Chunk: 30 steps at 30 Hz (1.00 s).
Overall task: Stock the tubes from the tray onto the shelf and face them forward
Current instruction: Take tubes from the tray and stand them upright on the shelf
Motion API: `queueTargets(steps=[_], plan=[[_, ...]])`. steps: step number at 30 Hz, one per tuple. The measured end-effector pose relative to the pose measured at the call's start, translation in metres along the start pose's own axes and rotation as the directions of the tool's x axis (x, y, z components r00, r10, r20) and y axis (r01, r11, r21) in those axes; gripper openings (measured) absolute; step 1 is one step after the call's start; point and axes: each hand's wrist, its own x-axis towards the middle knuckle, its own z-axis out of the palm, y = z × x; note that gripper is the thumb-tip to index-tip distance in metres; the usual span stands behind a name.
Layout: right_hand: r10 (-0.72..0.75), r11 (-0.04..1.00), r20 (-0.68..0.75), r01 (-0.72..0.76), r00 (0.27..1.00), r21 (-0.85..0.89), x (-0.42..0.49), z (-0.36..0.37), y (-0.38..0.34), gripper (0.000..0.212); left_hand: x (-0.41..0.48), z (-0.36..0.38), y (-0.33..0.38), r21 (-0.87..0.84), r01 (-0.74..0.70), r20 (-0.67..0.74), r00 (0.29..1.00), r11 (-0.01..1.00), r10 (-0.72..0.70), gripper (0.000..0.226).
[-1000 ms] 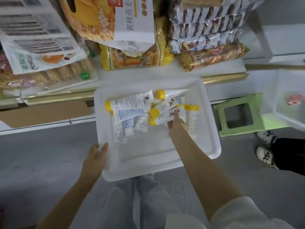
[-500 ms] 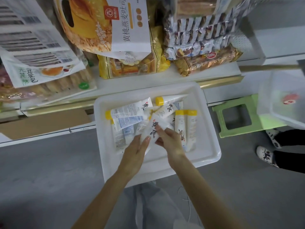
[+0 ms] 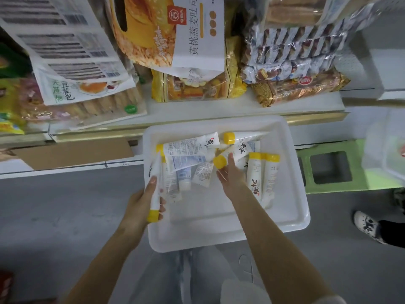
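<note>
One tube (image 3: pixel 156 183) is out of the pile. The left hand (image 3: pixel 141 205) is wrapped round its lower body with the yellow cap pointing back toward the person, and holds it over the tray's left rim (parked there, I judge, so the other hand can gather more before one trip up). The right hand (image 3: pixel 232 177) reaches into the tray (image 3: pixel 230 242), fingertips (image 3: pixel 230 157) against a second tube (image 3: pixel 238 150) just behind its yellow cap. I cannot tell whether it has closed on it, since the view from behind the hand shows no clear grip. Around it the remaining tubes (image 3: pixel 263 172) lie jumbled, some crossed, two side by side at the right, caps pointing every way. The tray seems to rest on the person's knees, just below the shelf (image 3: pixel 197 109), which keeps the lift short. Bags (image 3: pixel 197 88) crowd the shelf. A bare strip along its front edge looks the likely spot for the tubes.
</note>
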Motion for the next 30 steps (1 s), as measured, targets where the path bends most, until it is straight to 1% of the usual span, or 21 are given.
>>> queueTargets(steps=[4,6,8,10,12,14,16,19,21,23,24,25,27,29,30], plan=[[0.013,1.000,-0.025,-0.013,1.000,0.003,0.009,0.007,0.000,0.026,-0.003,-0.009,0.007,-0.139,0.007,0.027,1.000,0.990,-0.003,0.047],[0.001,1.000,-0.041,-0.001,0.999,0.002,0.002,0.004,-0.002,0.026,-0.006,-0.010,0.012,-0.229,0.019,0.030,0.999,0.973,-0.013,0.042],[0.007,1.000,-0.018,-0.006,1.000,0.007,-0.012,-0.005,-0.006,0.024,-0.010,-0.009,0.016,-0.322,0.041,0.053,0.998,0.946,-0.025,0.040],[0.042,0.998,0.073,-0.045,0.996,0.036,-0.032,-0.016,-0.006,0.021,-0.016,-0.004,0.023,-0.383,0.051,0.093,0.996,0.922,-0.016,0.038],[0.054,0.998,0.164,-0.059,0.985,0.021,-0.056,-0.025,-0.005,0.020,-0.024,0.006,0.029,-0.396,0.044,0.115,0.993,0.917,0.002,0.036],[0.014,0.999,0.240,-0.001,0.971,-0.050,-0.077,-0.029,-0.009,0.019,-0.030,0.019,0.033,-0.382,0.036,0.139,0.990,0.924,0.019,0.038],[-0.044,0.991,0.339,0.084,0.940,-0.104,-0.098,-0.028,-0.016,0.019,-0.038,0.028,0.035,-0.363,0.025,0.175,0.984,0.931,0.041,0.041],[-0.102,0.981,0.511,0.171,0.853,-0.089,-0.129,-0.026,-0.033,0.023,-0.052,0.040,0.043,-0.313,-0.008,0.220,0.972,0.950,0.081,0.048],[-0.127,0.976,0.609,0.207,0.783,-0.063,-0.150,-0.024,-0.044,0.036,-0.066,0.046,0.052,-0.281,-0.039,0.238,0.965,0.959,0.109,0.053],[-0.139,0.972,0.688,0.232,0.712,-0.043,-0.167,-0.023,-0.055,0.047,-0.079,0.052,0.063,-0.321,-0.042,0.263,0.956,0.946,0.132,0.053],[-0.152,0.971,0.723,0.237,0.673,-0.016,-0.176,-0.022,-0.060,0.049,-0.086,0.054,0.069,-0.364,-0.042,0.277,0.949,0.930,0.152,0.049],[-0.167,0.972,0.756,0.234,0.633,0.019,-0.183,-0.022,-0.065,0.048,-0.093,0.056,0.076,-0.401,-0.054,0.291,0.939,0.915,0.183,0.044],[-0.190,0.973,0.815,0.214,0.548,0.083,-0.200,-0.022,-0.076,0.043,-0.108,0.059,0.093,-0.434,-0.124,0.303,0.913,0.892,0.274,0.037],[-0.188,0.976,0.866,0.183,0.464,0.114,-0.215,-0.020,-0.089,0.039,-0.122,0.059,0.109,-0.453,-0.207,0.282,0.890,0.867,0.359,0.032],[-0.181,0.979,0.886,0.165,0.426,0.120,-0.221,-0.018,-0.096,0.041,-0.129,0.057,0.117,-0.456,-0.245,0.271,0.877,0.856,0.396,0.031]])
